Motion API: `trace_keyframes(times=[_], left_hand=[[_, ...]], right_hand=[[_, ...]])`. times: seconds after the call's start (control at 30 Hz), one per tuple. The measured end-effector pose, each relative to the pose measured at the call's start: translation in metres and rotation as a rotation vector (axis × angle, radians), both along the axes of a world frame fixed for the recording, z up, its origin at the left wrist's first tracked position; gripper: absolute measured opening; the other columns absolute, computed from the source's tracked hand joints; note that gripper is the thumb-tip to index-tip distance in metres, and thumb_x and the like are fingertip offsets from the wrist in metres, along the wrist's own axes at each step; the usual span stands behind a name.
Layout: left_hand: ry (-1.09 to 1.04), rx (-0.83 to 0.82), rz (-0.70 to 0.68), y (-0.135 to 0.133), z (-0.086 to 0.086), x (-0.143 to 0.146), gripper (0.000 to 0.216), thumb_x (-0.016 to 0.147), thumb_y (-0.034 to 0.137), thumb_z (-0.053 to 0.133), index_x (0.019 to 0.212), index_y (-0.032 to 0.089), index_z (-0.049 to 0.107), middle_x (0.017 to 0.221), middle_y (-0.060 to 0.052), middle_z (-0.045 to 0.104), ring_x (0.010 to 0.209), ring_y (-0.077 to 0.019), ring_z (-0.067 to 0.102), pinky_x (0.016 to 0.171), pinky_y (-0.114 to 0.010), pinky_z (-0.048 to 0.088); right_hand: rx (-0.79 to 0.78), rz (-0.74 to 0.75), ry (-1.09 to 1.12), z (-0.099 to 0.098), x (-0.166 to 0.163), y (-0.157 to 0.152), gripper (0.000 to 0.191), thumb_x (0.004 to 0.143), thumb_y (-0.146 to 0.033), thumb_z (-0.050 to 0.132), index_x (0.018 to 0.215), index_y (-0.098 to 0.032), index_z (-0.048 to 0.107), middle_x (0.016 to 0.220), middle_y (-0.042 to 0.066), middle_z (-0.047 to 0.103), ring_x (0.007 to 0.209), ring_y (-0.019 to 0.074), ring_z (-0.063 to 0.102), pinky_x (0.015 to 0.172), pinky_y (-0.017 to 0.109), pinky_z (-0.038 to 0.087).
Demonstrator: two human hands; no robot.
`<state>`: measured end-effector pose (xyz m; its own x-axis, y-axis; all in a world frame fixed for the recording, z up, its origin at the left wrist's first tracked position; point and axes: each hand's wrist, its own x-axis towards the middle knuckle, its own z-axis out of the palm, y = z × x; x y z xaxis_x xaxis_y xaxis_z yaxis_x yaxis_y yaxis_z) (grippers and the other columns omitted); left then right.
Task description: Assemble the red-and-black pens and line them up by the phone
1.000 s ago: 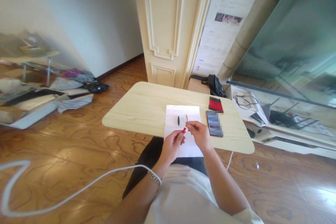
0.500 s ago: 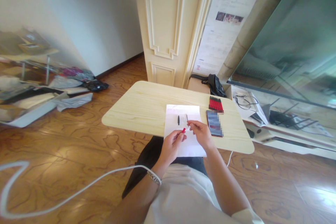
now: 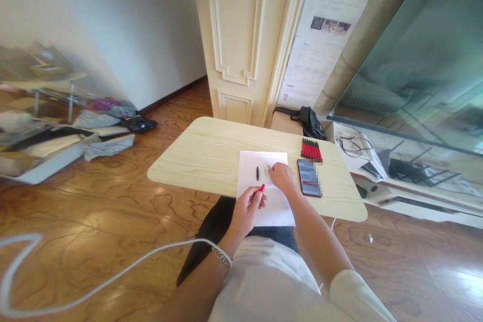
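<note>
My left hand (image 3: pixel 249 206) is closed around a short red pen barrel (image 3: pixel 262 187), whose end sticks up past the thumb. My right hand (image 3: pixel 283 176) reaches over the upper right part of a white paper sheet (image 3: pixel 273 211), fingers pinched together. A thin dark tip shows just beside those fingertips; what they hold is too small to make out. On the sheet, left of the right hand, lies a black pen part (image 3: pixel 257 173). Small, faint clear pieces (image 3: pixel 266 171) rest between it and the fingers.
A phone (image 3: pixel 309 181) lies right of the sheet on the pale wooden table (image 3: pixel 196 161). Behind it sits a row of several red-and-black pens (image 3: pixel 311 149). A black bag (image 3: pixel 309 122) is beyond the table's far edge. A white cable (image 3: pixel 151 251) passes by my left wrist.
My right hand has moved slightly forward and turned over, its fingers now down by the small pieces on the paper. My left hand stays nearly still with the red barrel.
</note>
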<state>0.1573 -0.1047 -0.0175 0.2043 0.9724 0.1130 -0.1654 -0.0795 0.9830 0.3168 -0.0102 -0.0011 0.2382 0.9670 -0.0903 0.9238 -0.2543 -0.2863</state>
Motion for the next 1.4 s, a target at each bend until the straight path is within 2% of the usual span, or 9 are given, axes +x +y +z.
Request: trace_keyframes(times=[0.13, 0.2, 0.3, 0.4, 0.5, 0.6, 0.73, 1.07, 1.4], left_hand=[[0.005, 0.0, 0.006, 0.0, 0.0, 0.001, 0.033, 0.088, 0.044, 0.051, 0.101, 0.015, 0.06, 0.079, -0.005, 0.064, 0.063, -0.0121, 0.057, 0.06, -0.024, 0.046], [0.005, 0.006, 0.009, 0.0, 0.0, 0.0, 0.033, 0.088, 0.044, 0.05, 0.102, 0.015, 0.06, 0.079, -0.005, 0.064, 0.064, -0.0125, 0.058, 0.061, -0.025, 0.046], [0.002, -0.007, 0.009, 0.0, 0.001, -0.001, 0.034, 0.087, 0.045, 0.052, 0.101, 0.015, 0.061, 0.079, -0.006, 0.065, 0.066, -0.0134, 0.059, 0.064, -0.026, 0.047], [-0.009, -0.024, 0.005, 0.0, 0.0, 0.0, 0.036, 0.086, 0.046, 0.053, 0.102, 0.015, 0.061, 0.08, -0.006, 0.065, 0.069, -0.0141, 0.06, 0.066, -0.027, 0.048], [-0.016, -0.02, -0.007, 0.0, -0.002, 0.003, 0.035, 0.086, 0.045, 0.054, 0.102, 0.015, 0.061, 0.079, -0.005, 0.065, 0.07, -0.0143, 0.061, 0.067, -0.027, 0.048], [-0.009, -0.012, -0.022, 0.0, -0.004, 0.005, 0.034, 0.087, 0.044, 0.053, 0.103, 0.015, 0.06, 0.078, -0.005, 0.064, 0.071, -0.0141, 0.06, 0.068, -0.027, 0.048], [-0.001, -0.008, -0.022, 0.0, -0.003, 0.005, 0.033, 0.087, 0.043, 0.054, 0.102, 0.015, 0.06, 0.078, -0.004, 0.064, 0.071, -0.014, 0.06, 0.068, -0.027, 0.048], [0.008, -0.014, -0.033, -0.002, -0.004, 0.005, 0.034, 0.086, 0.043, 0.054, 0.104, 0.015, 0.061, 0.08, -0.005, 0.065, 0.073, -0.0149, 0.06, 0.071, -0.028, 0.048], [-0.035, -0.016, -0.044, 0.0, -0.004, 0.004, 0.034, 0.086, 0.044, 0.054, 0.103, 0.015, 0.06, 0.079, -0.006, 0.066, 0.073, -0.0157, 0.062, 0.07, -0.029, 0.049]], right_hand=[[0.009, 0.015, 0.019, 0.0, 0.002, 0.001, 0.027, 0.087, -0.033, 0.049, 0.097, -0.013, 0.065, 0.103, 0.02, 0.066, 0.097, 0.0271, 0.062, 0.08, 0.035, 0.042], [0.069, 0.041, 0.123, 0.0, 0.006, 0.0, 0.023, 0.085, -0.03, 0.051, 0.092, -0.013, 0.066, 0.096, 0.018, 0.068, 0.092, 0.0255, 0.062, 0.078, 0.034, 0.043], [0.199, 0.085, 0.489, 0.004, 0.011, -0.008, 0.022, 0.083, -0.028, 0.051, 0.094, -0.015, 0.066, 0.081, 0.009, 0.068, 0.076, 0.0186, 0.062, 0.07, 0.03, 0.045], [0.334, 0.117, 0.91, 0.017, 0.011, -0.024, 0.028, 0.081, -0.033, 0.053, 0.099, -0.014, 0.065, 0.072, 0.003, 0.062, 0.063, 0.0131, 0.056, 0.061, 0.026, 0.044], [0.45, 0.105, 1.232, 0.036, 0.005, -0.042, 0.027, 0.08, -0.038, 0.057, 0.095, -0.016, 0.062, 0.075, 0.002, 0.06, 0.065, 0.0112, 0.054, 0.061, 0.024, 0.044], [0.509, 0.081, 1.402, 0.05, -0.004, -0.056, 0.024, 0.079, -0.038, 0.061, 0.094, -0.019, 0.059, 0.079, 0.002, 0.06, 0.069, 0.0112, 0.055, 0.063, 0.024, 0.045], [0.541, 0.061, 1.447, 0.053, -0.014, -0.062, 0.024, 0.079, -0.039, 0.062, 0.093, -0.019, 0.057, 0.079, 0.002, 0.06, 0.07, 0.012, 0.056, 0.064, 0.024, 0.047], [0.566, 0.029, 1.378, 0.038, -0.02, -0.065, 0.025, 0.081, -0.041, 0.059, 0.093, -0.02, 0.057, 0.081, 0.003, 0.061, 0.071, 0.0131, 0.057, 0.065, 0.026, 0.049], [0.439, 0.071, 1.327, 0.016, -0.026, -0.083, 0.026, 0.081, -0.041, 0.06, 0.092, -0.018, 0.061, 0.083, 0.006, 0.068, 0.073, 0.0152, 0.061, 0.069, 0.029, 0.049]])
